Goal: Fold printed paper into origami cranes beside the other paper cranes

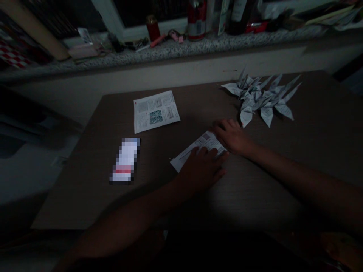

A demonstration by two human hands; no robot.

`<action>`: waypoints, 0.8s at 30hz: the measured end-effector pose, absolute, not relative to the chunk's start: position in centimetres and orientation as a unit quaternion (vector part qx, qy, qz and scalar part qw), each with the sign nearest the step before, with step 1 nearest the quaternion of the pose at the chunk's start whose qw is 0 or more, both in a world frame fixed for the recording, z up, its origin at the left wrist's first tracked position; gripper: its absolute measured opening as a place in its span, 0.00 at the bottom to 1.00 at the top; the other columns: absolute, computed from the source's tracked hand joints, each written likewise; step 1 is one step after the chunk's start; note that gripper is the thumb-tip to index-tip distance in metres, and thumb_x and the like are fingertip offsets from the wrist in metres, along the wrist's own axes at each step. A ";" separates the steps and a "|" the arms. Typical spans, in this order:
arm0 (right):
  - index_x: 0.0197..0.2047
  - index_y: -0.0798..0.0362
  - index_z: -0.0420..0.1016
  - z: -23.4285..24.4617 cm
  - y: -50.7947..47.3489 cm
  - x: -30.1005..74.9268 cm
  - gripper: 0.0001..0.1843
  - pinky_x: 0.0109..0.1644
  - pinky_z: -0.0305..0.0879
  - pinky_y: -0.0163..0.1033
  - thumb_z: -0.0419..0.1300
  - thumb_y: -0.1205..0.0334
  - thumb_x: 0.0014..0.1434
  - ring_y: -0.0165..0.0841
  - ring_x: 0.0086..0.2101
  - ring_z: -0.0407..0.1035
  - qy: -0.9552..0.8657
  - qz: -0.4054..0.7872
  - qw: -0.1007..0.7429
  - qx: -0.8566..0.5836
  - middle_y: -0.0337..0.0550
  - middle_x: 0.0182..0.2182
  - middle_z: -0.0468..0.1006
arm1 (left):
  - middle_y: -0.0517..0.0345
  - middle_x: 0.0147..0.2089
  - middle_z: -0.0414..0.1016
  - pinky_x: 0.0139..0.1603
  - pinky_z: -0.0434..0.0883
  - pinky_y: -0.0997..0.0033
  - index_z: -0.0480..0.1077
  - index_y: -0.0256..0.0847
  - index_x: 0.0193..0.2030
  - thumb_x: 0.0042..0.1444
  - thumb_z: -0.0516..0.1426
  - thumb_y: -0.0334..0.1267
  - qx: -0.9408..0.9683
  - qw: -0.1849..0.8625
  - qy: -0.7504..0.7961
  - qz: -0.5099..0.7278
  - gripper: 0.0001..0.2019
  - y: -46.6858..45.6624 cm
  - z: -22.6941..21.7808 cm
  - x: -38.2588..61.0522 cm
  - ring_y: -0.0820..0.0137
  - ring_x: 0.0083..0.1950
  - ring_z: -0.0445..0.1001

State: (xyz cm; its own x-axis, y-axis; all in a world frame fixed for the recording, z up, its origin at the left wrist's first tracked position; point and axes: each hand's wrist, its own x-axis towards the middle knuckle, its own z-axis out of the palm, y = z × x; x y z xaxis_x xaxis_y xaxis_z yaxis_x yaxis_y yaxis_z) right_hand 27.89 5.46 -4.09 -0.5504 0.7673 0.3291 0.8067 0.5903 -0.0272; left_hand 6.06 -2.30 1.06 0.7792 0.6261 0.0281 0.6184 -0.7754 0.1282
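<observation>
A printed sheet of paper, folded into a long shape (183, 158), lies slantwise on the table. My left hand (200, 168) rests over its near side, palm down with the fingers spread. At the far right end of the paper is my right hand (232, 138), its fingers bent over the edge and closed on it; the thumb is hard to make out. Both hands cover part of the sheet. Beyond my right hand stands a cluster of folded paper cranes (259, 98) with pointed wings and tips.
Another printed sheet (155, 111) lies flat at the back left of the brown table (93, 151). Nearer sits a phone (124, 160) with a lit, blurred screen. Behind the table runs a granite windowsill (170, 49) with a red can (196, 20), bottles and small clutter.
</observation>
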 end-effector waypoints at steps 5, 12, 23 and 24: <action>0.62 0.55 0.72 -4.4 5.8 28.2 0.19 0.57 0.63 0.58 0.50 0.61 0.72 0.54 0.58 0.63 -0.889 -0.028 0.182 -0.420 0.62 0.62 0.70 | 0.48 0.63 0.69 0.58 0.67 0.48 0.59 0.48 0.75 0.74 0.49 0.52 0.939 0.029 0.340 0.039 0.27 -2.0 0.4 6.4 0.52 0.59 0.68; 0.63 0.54 0.70 -4.3 6.5 28.5 0.21 0.56 0.61 0.57 0.46 0.58 0.74 0.53 0.58 0.65 -0.902 -0.005 0.167 -0.399 0.61 0.62 0.71 | 0.47 0.72 0.64 0.71 0.60 0.44 0.60 0.46 0.74 0.74 0.49 0.52 0.933 0.052 0.346 0.083 0.27 -2.3 -1.3 6.2 0.50 0.70 0.62; 0.58 0.50 0.74 -4.2 7.9 29.7 0.20 0.59 0.59 0.59 0.46 0.55 0.74 0.52 0.59 0.66 -0.896 0.088 0.193 -0.390 0.55 0.63 0.74 | 0.48 0.76 0.58 0.77 0.52 0.44 0.56 0.43 0.75 0.74 0.48 0.52 0.932 0.102 0.329 0.110 0.28 -2.2 -2.3 6.1 0.51 0.77 0.56; 0.58 0.50 0.75 -4.2 8.1 29.8 0.20 0.59 0.60 0.59 0.46 0.55 0.74 0.51 0.60 0.66 -0.894 0.101 0.199 -0.388 0.54 0.63 0.74 | 0.48 0.76 0.58 0.77 0.52 0.44 0.56 0.43 0.75 0.74 0.48 0.52 0.932 0.103 0.330 0.110 0.28 -2.2 -2.2 6.1 0.51 0.77 0.55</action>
